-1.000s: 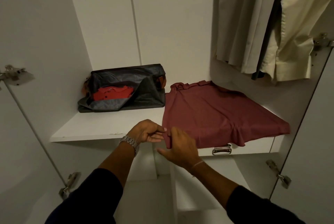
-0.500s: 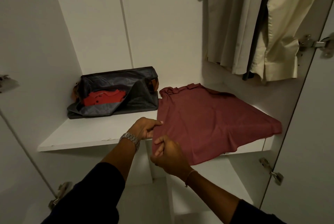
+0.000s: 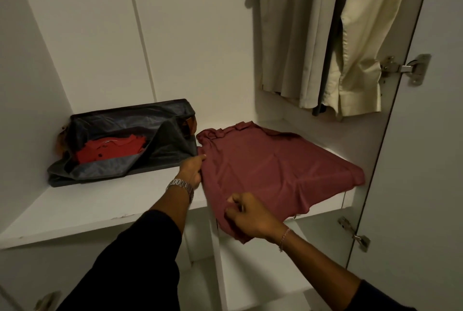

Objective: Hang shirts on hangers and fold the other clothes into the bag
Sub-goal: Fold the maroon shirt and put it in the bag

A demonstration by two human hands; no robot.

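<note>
Your right hand point(image 3: 250, 220) pinches the maroon shirt's point(image 3: 270, 172) near corner over the shelf point(image 3: 100, 205) edge; your left hand point(image 3: 191, 170) holds its side edge, ready to fold toward the bag point(image 3: 120, 142).

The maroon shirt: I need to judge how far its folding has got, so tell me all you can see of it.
The maroon shirt is soft, thin-looking knit, spread flat on the white shelf right of the dark bag, bunched collar end toward the back wall. Its near corner hangs over the shelf edge. The left hand holds its left edge; the right hand pinches the near hem.
</note>
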